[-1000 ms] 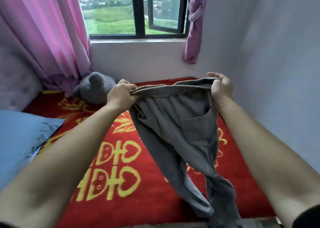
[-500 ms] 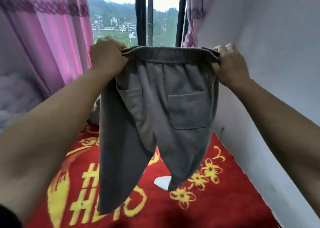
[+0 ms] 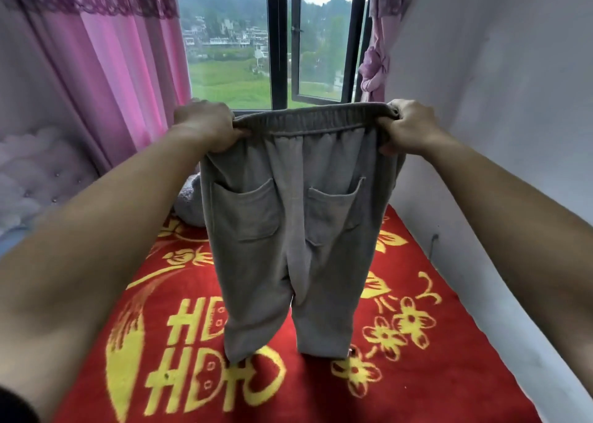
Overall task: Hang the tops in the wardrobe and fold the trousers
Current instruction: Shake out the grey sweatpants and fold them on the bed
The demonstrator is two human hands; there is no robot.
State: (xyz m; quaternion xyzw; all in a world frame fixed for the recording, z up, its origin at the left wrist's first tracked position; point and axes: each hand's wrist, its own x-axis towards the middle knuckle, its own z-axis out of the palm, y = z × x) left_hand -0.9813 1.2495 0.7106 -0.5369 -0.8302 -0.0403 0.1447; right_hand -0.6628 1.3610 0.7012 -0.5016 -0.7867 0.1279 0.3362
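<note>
Grey trousers (image 3: 288,230) with an elastic waistband and two patch pockets hang flat and upright in front of me. My left hand (image 3: 205,127) grips the left end of the waistband. At the other end my right hand (image 3: 407,127) grips the waistband too. Both legs hang straight down side by side, their hems just above the red bedspread (image 3: 417,374). No tops or wardrobe are in view.
The bed carries a red cover with yellow characters and flowers. A grey plush toy (image 3: 189,204) lies behind the trousers. Pink curtains (image 3: 112,69) hang at the left, a window (image 3: 279,44) is ahead, and a white wall (image 3: 497,118) runs along the right.
The trousers were lifted from a twisted droop over the bed and spread out. The legs have untwisted and now hang straight, and my hands have come down slightly from half a second ago.
</note>
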